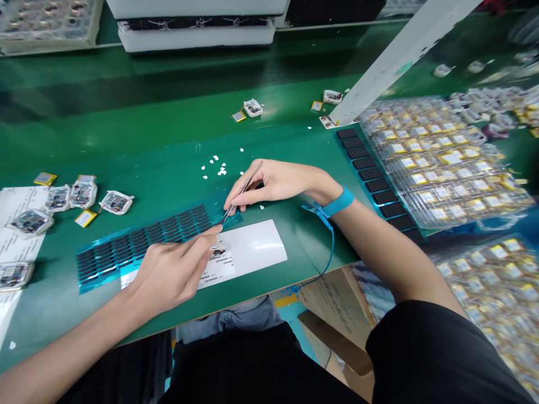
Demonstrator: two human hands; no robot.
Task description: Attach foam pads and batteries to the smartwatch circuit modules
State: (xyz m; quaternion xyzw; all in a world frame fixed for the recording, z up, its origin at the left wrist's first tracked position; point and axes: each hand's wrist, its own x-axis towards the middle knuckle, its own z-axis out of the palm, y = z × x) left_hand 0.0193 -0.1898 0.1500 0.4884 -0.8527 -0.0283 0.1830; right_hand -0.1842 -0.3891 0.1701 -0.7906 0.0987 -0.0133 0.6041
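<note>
My right hand is closed round slim metal tweezers, whose tips point down and left beside the index fingertip of my left hand. That left hand is bent with its fingers together, and its thumb is hidden. Just past its fingers a small dark part partly shows over a printed white sheet; whether the hand grips it is unclear. Beneath and behind my left hand lies a blue film sheet with rows of black strips. Around my right wrist is a blue strap with a coiled cord.
Small white circuit modules with yellow-edged batteries lie on the left. White tabs are scattered ahead. Stacked clear trays of batteries and another black-strip sheet stand right, near a slanted white post. A cardboard box sits below the table edge.
</note>
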